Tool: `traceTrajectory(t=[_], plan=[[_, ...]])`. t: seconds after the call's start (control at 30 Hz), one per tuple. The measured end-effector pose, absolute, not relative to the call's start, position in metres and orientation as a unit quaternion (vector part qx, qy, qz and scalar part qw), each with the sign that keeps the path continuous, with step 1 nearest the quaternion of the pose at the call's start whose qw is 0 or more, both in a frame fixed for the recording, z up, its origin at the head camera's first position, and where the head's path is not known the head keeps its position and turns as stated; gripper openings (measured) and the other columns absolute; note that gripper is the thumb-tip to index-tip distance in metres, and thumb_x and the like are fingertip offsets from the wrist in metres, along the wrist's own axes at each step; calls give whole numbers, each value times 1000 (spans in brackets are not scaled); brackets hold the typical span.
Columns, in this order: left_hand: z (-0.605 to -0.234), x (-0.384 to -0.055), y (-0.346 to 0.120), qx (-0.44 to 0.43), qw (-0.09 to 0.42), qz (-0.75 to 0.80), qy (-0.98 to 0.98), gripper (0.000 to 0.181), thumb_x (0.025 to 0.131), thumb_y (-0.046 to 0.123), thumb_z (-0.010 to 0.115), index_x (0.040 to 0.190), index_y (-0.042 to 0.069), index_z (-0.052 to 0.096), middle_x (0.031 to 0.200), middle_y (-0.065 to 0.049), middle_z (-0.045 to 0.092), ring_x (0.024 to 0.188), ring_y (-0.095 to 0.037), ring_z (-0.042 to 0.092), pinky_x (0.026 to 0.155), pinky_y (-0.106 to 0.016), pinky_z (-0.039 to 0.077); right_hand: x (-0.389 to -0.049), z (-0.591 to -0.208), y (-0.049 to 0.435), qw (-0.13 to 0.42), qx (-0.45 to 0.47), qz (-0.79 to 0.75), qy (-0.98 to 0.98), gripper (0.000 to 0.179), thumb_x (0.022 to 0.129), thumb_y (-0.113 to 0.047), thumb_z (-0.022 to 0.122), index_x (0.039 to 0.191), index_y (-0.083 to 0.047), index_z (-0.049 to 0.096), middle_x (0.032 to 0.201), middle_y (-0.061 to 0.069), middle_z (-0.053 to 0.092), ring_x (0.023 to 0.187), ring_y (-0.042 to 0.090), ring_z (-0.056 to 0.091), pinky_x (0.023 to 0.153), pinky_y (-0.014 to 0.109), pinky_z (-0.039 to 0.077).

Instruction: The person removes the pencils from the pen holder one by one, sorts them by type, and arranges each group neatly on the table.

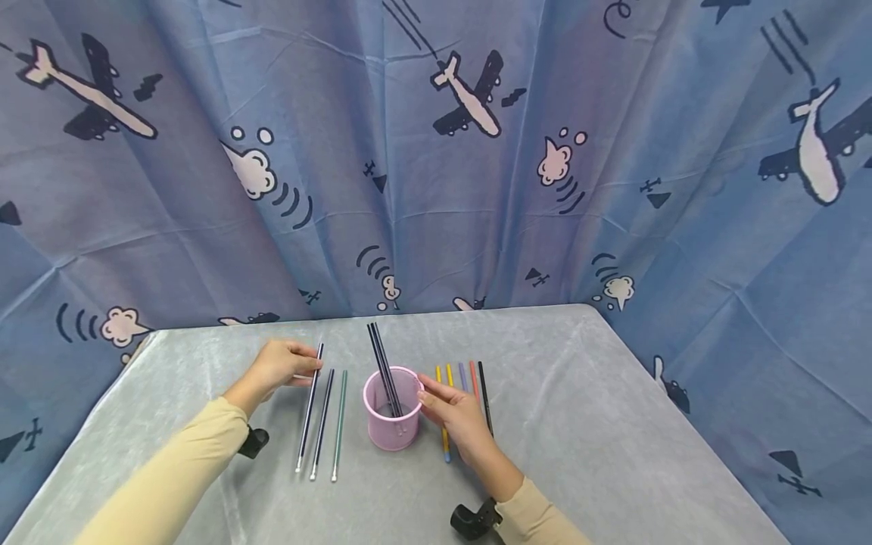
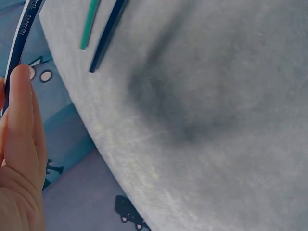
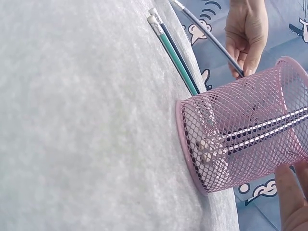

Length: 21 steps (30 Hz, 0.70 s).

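My left hand (image 1: 282, 365) pinches a dark blue pencil with a white stripe (image 1: 310, 409), held tilted, its white eraser end down. The same pencil (image 2: 21, 41) rises from the fingertips in the left wrist view. Beside it lie another dark blue pencil (image 1: 322, 424) and a green pencil (image 1: 339, 425). My right hand (image 1: 463, 424) holds the right side of a pink mesh pencil cup (image 1: 393, 434) near its rim, thumb and forefinger apart. Dark striped pencils (image 1: 383, 367) lean in the cup, eraser ends at the bottom (image 3: 216, 149).
Right of the cup lie yellow pencils (image 1: 446, 443), a purple pencil (image 1: 462, 376), a red pencil (image 1: 474, 378) and a black pencil (image 1: 485, 397), partly behind my right hand. A grey cloth covers the table (image 1: 579, 454). Behind it hangs a blue curtain (image 1: 327, 189) with airplane prints.
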State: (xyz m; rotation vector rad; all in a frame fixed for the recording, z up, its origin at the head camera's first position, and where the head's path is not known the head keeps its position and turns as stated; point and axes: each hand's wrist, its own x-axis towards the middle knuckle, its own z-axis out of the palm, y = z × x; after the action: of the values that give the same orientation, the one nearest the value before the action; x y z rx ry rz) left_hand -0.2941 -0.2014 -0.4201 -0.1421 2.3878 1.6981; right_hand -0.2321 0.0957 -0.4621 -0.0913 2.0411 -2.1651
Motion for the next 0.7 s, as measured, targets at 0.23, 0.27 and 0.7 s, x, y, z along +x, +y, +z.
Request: traceTrajectory(t=[0.23,0.27,0.7], plan=[[-430,-298,-202,-63,111,581,804,38,83,1,66,115,-15,54,76,-1,67,67,-9,63,61,-26,59,-233,-462,96,84,-34,-729,678,49,86,-22,66,129,-2,53,132,15,52,115,21,56,88,23,52],[-432,-298,-202,-70,112,585,800,38,82,1,66,115,-15,55,75,0,67,66,-9,62,60,-26,59,-233,-462,96,83,-34,-728,680,50,86,-22,66,129,-2,53,132,15,53,115,21,57,88,23,52],[-447,-298,-204,-78,137,577,801,32,83,0,64,108,-16,56,72,-2,64,63,-8,60,60,-27,59,-232,-461,95,80,-35,-730,678,49,87,-21,66,129,-1,53,132,15,52,114,21,57,88,23,52]])
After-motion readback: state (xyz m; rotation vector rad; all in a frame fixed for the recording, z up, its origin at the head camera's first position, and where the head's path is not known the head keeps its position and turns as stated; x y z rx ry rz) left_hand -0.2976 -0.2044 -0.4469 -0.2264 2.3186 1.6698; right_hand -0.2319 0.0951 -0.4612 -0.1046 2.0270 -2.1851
